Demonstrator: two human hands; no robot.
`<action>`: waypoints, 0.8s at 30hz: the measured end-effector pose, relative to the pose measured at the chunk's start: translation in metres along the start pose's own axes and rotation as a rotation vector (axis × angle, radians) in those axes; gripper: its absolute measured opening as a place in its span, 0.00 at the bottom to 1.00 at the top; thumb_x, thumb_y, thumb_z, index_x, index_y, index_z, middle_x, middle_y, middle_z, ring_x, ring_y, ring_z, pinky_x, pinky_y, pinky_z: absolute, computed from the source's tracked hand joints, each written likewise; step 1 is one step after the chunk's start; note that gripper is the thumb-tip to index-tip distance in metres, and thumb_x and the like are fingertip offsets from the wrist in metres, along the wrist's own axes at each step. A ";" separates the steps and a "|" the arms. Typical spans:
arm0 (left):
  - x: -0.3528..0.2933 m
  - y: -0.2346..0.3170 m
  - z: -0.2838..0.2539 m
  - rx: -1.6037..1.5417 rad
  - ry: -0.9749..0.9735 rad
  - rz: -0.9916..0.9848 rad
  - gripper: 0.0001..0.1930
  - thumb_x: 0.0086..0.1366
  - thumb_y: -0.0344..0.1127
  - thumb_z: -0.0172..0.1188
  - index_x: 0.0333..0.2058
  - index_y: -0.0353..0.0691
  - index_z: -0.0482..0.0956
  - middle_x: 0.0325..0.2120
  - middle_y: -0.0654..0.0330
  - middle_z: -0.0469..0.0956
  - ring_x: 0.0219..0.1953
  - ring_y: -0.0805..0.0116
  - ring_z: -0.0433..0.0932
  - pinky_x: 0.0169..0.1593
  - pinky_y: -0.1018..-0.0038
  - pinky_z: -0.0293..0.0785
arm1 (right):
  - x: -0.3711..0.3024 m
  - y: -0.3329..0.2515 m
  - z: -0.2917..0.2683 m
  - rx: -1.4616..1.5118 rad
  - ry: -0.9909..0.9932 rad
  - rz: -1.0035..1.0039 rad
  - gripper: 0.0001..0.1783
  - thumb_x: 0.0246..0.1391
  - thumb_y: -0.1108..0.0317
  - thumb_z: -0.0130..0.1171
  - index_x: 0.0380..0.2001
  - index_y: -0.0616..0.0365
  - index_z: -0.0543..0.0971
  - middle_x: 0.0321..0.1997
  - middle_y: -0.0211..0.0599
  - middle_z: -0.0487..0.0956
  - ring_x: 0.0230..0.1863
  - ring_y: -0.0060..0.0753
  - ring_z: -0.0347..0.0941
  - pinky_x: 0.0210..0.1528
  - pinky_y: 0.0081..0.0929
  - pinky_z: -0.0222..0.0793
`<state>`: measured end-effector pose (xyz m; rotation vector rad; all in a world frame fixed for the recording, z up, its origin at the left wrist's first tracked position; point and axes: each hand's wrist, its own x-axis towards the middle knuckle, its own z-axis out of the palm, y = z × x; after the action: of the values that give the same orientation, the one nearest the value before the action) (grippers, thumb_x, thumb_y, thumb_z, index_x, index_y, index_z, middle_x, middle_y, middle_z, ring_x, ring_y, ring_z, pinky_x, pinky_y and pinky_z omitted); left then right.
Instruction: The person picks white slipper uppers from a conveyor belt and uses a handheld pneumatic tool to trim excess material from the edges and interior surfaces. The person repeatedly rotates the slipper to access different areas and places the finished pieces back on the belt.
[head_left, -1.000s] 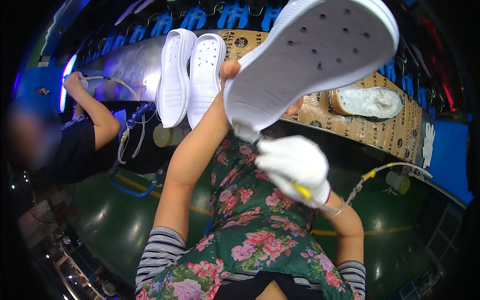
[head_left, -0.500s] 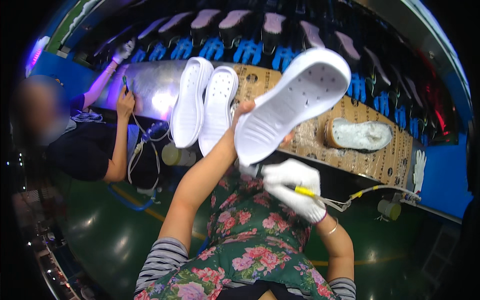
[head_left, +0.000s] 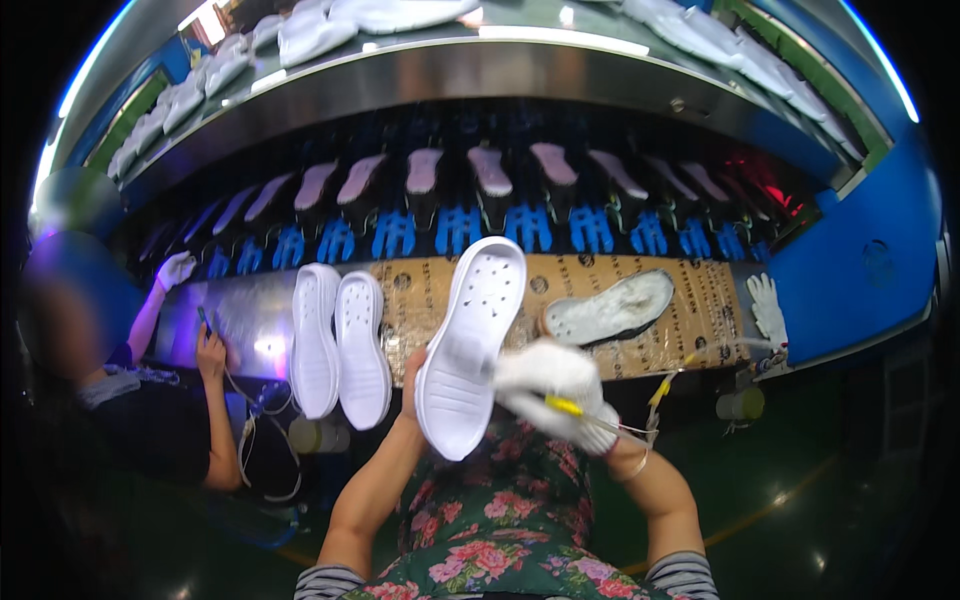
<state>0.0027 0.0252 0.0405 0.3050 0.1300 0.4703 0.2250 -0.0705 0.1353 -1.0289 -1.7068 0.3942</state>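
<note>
Head view: left hand [head_left: 410, 375] grips white sole [head_left: 470, 345] edge; gloved right hand [head_left: 555, 390] closed on yellow tool [head_left: 565, 406].

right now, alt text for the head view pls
A bare left hand holds up a white shoe sole while the gloved right hand works at it with a yellow-handled tool. Two more white soles lie on the bench beyond.
</note>
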 end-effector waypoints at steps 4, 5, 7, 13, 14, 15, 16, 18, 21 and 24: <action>0.014 0.021 0.055 0.159 -0.266 0.081 0.65 0.55 0.62 0.77 0.78 0.35 0.45 0.68 0.28 0.61 0.60 0.26 0.75 0.56 0.37 0.83 | -0.037 -0.023 -0.037 0.451 0.119 0.230 0.09 0.49 0.76 0.74 0.36 0.62 0.89 0.44 0.46 0.90 0.44 0.40 0.87 0.51 0.35 0.81; 0.024 0.027 0.074 0.186 -0.384 0.071 0.65 0.55 0.61 0.78 0.78 0.35 0.45 0.69 0.29 0.60 0.60 0.26 0.76 0.54 0.36 0.84 | -0.049 -0.023 -0.044 0.556 0.304 0.264 0.09 0.48 0.78 0.73 0.35 0.64 0.89 0.44 0.50 0.89 0.44 0.41 0.87 0.52 0.36 0.81; 0.055 0.044 0.116 0.220 -0.578 0.022 0.66 0.54 0.60 0.79 0.78 0.36 0.45 0.69 0.29 0.58 0.59 0.26 0.76 0.51 0.35 0.86 | -0.069 -0.026 -0.057 0.698 0.599 0.381 0.08 0.46 0.81 0.70 0.33 0.67 0.87 0.44 0.54 0.88 0.45 0.42 0.86 0.52 0.37 0.81; 0.213 0.074 0.248 0.155 -0.676 0.186 0.60 0.64 0.84 0.49 0.74 0.33 0.55 0.62 0.33 0.67 0.60 0.33 0.75 0.57 0.41 0.81 | -0.100 -0.003 -0.052 0.644 0.722 0.720 0.09 0.52 0.84 0.67 0.38 0.71 0.86 0.47 0.52 0.87 0.43 0.36 0.86 0.46 0.30 0.85; 0.238 0.088 0.260 0.058 -0.491 0.236 0.58 0.68 0.82 0.46 0.73 0.29 0.56 0.64 0.31 0.64 0.64 0.32 0.70 0.65 0.44 0.76 | -0.100 0.005 -0.041 0.618 0.682 0.749 0.09 0.54 0.83 0.67 0.39 0.70 0.87 0.46 0.49 0.88 0.42 0.33 0.86 0.45 0.28 0.84; 0.263 0.099 0.275 -0.015 -0.263 0.316 0.56 0.70 0.79 0.46 0.73 0.29 0.54 0.67 0.29 0.58 0.68 0.32 0.65 0.72 0.47 0.67 | -0.098 0.009 -0.033 0.614 0.628 0.749 0.10 0.54 0.82 0.69 0.41 0.68 0.88 0.46 0.46 0.88 0.42 0.29 0.85 0.47 0.25 0.83; 0.280 0.102 0.282 -0.006 -0.343 0.267 0.54 0.75 0.72 0.46 0.77 0.31 0.38 0.72 0.25 0.46 0.75 0.29 0.54 0.78 0.45 0.58 | -0.100 0.014 -0.032 0.587 0.596 0.749 0.12 0.55 0.81 0.70 0.43 0.67 0.89 0.45 0.42 0.89 0.43 0.25 0.85 0.48 0.23 0.81; 0.294 0.079 0.292 0.092 -0.056 0.286 0.53 0.76 0.67 0.51 0.77 0.29 0.39 0.72 0.25 0.47 0.74 0.29 0.56 0.77 0.48 0.60 | -0.105 0.016 -0.027 0.673 0.640 0.765 0.12 0.56 0.80 0.71 0.44 0.68 0.88 0.43 0.38 0.89 0.42 0.24 0.84 0.49 0.22 0.81; 0.315 0.074 0.278 0.964 0.020 0.671 0.31 0.71 0.48 0.67 0.65 0.36 0.72 0.59 0.42 0.71 0.59 0.50 0.76 0.62 0.61 0.76 | -0.119 0.025 -0.029 0.665 0.668 0.807 0.11 0.57 0.79 0.71 0.45 0.68 0.88 0.42 0.39 0.89 0.41 0.25 0.84 0.47 0.23 0.81; 0.334 0.104 0.283 1.926 0.332 1.276 0.13 0.62 0.43 0.72 0.36 0.40 0.86 0.34 0.55 0.81 0.38 0.66 0.81 0.43 0.69 0.77 | -0.131 0.025 -0.031 0.658 0.696 0.869 0.11 0.58 0.78 0.70 0.45 0.68 0.88 0.42 0.39 0.89 0.41 0.25 0.84 0.47 0.22 0.80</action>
<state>0.3083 0.1951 0.3240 2.2817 0.7263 1.5745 0.2738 -0.1662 0.0499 -1.1612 -0.3853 0.9387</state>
